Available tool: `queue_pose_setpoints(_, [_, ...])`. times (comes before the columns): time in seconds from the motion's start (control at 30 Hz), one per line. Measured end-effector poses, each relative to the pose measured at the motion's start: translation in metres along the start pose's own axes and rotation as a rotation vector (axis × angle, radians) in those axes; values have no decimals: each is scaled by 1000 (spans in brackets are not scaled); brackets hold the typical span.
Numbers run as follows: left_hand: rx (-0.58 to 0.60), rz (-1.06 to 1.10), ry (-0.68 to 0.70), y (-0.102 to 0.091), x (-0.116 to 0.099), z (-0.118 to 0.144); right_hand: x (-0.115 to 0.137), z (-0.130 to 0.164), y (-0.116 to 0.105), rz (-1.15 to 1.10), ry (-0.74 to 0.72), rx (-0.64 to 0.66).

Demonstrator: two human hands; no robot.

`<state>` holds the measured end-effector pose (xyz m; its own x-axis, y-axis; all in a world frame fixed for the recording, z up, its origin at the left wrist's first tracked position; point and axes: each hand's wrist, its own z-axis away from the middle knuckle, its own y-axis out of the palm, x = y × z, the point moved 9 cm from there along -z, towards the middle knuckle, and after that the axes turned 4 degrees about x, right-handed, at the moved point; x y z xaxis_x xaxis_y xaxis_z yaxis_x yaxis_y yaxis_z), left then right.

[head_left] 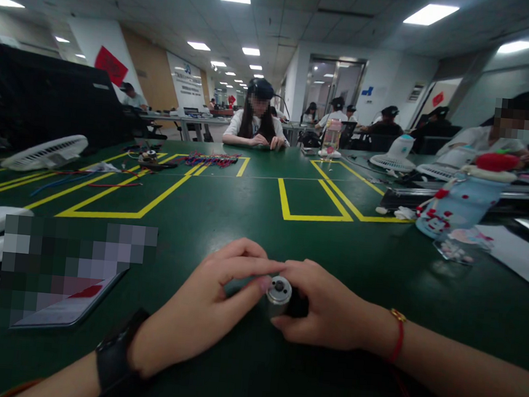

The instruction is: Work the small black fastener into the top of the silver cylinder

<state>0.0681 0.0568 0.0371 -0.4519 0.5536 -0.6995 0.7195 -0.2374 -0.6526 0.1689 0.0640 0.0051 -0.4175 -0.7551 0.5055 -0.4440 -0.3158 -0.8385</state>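
While right hand [329,306] pinches metal cylinder [279,295], left hand [212,296] touching it, its grip unclear, wall sign [182,85] illegible

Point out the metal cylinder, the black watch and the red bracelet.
Metal cylinder [279,294]: head view, on its round end face.
Black watch [117,354]: head view, on its outer side.
Red bracelet [399,341]: head view, on its cord.

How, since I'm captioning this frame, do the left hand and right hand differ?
The left hand has its thumb against the metal cylinder, while the right hand curls around its right side. The left hand's wrist carries a black watch; the right hand's, a red bracelet. Both are bare and at the cylinder.
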Motion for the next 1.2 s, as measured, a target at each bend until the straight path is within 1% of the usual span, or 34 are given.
queue_pose_setpoints(0.07, [-20,46,-37,-4,4,0,1,0,-2,14,4,-2])
queue_pose_setpoints(0.13, [-56,111,-116,-8,16,0,0,0,-3,40,33,-9])
queue_pose_setpoints(0.2, [-98,210,-236,-12,37,0,-2,1,-4,61,65,-7])
queue_pose_setpoints(0.27, [-147,366,-364,-13,62,2,-3,1,-3,72,85,4])
queue_pose_setpoints(0.33, [-178,501,-445,-12,82,3,-4,1,-2,74,91,13])
queue_pose_setpoints(0.4, [-209,665,-466,-11,93,4,-3,1,-1,70,88,15])
queue_pose_setpoints(0.47, [-221,769,-460,-10,98,4,-3,0,-1,67,88,14])
queue_pose_setpoints(0.53, [-217,791,-453,-10,99,4,-3,0,-1,68,91,14])
queue_pose_setpoints(0.77, [-192,740,-447,-7,99,4,-4,-1,1,76,86,28])
queue_pose_setpoints(0.9, [-159,627,-445,-8,93,4,-4,0,1,74,97,35])
queue_pose_setpoints(0.97, [-107,581,-455,-6,86,5,-3,1,0,69,90,27])
queue_pose_setpoints(1.03, [-14,583,-444,0,74,5,-1,1,-2,59,70,13])
queue_pose_setpoints(1.07, [42,593,-418,4,66,4,-1,1,-2,55,62,6])
queue_pose_setpoints(1.13, [137,572,-306,10,47,1,-1,1,-1,55,54,-1])
queue_pose_setpoints(1.2, [173,509,-232,13,34,-2,-4,0,0,76,61,-8])
